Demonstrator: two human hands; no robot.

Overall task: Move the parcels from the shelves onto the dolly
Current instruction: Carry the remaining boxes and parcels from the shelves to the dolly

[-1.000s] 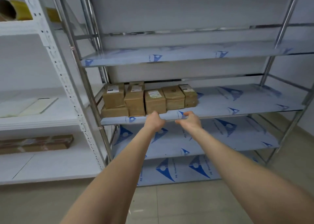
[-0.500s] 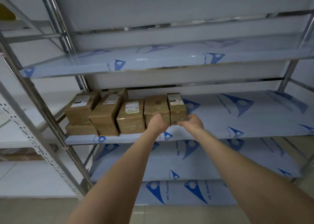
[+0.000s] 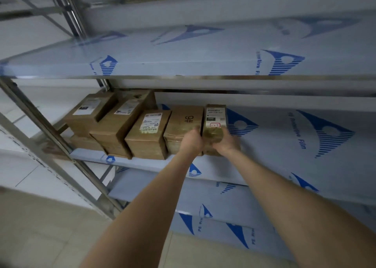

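1. The middle shelf [image 3: 284, 145] is metal, wrapped in white film [image 3: 305, 64] with blue print.
2. A row of brown parcels [image 3: 148, 133] sits at the shelf's left end, packed side by side and touching.
3. The end parcel [image 3: 216, 117] is the rightmost in the row. It is narrow, with a white label on top, and stands against the #6 parcel [image 3: 186, 121].
4. The left hand [image 3: 191, 140] grips the near left corner of the end parcel, fingers in at the seam with the #6 parcel.
5. The right hand [image 3: 226, 143] is blurred, with fingers curled round the parcel's near right side.
6. Both hands hold the end parcel, and its underside is hidden, so lift cannot be told.
7. The other 3 labelled parcels to the left are untouched.
8. A pale tiled floor [image 3: 40, 227] shows below.
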